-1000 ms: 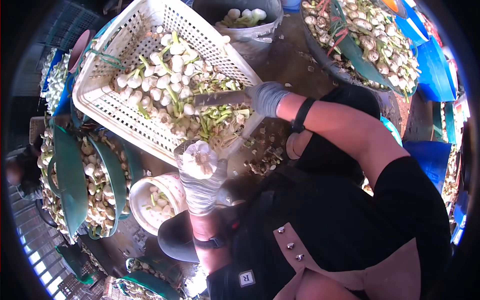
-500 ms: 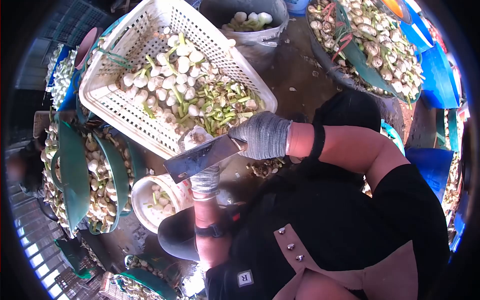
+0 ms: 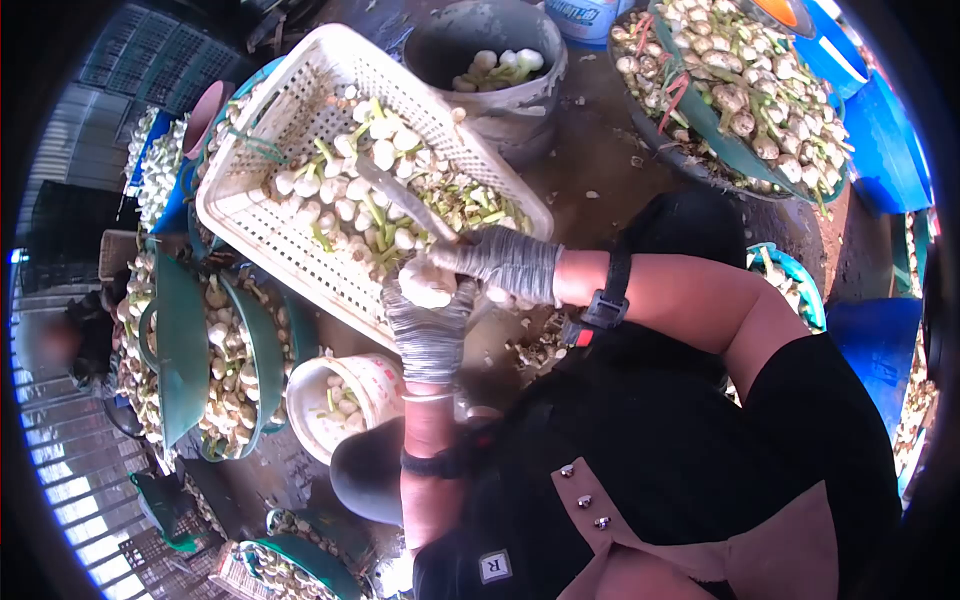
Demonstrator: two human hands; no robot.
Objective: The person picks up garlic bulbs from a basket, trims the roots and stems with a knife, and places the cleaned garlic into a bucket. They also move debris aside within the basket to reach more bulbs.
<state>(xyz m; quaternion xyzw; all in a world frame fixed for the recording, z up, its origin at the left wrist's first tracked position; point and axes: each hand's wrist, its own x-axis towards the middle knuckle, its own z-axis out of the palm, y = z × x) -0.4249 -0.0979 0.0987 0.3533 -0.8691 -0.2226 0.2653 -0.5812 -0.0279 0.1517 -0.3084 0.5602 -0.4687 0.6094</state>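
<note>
My left hand [image 3: 432,330], in a grey glove, is closed around a white garlic bulb [image 3: 428,283] at the near edge of a white slatted crate [image 3: 285,245]. Just above it, my right hand [image 3: 505,262], gloved too, grips a knife [image 3: 405,202] whose blade points up and left over the crate. The thumb side of my right hand is close to the bulb; whether they touch I cannot tell. Inside the crate lie trimmed garlic bulbs [image 3: 330,190] and cut green stem pieces [image 3: 475,190].
A white bucket [image 3: 380,385] with some garlic stands below the crate, and a grey bucket [image 3: 490,115] behind it. Green baskets [image 3: 180,340] of garlic are at left. At the upper right is a large tub [image 3: 665,150] heaped with garlic. Blue containers [image 3: 880,150] stand at far right.
The knife has moved from across the front of the bulb to above it, its blade now pointing up and left. The bulb shows more fully in my left hand. The view has shifted slightly.
</note>
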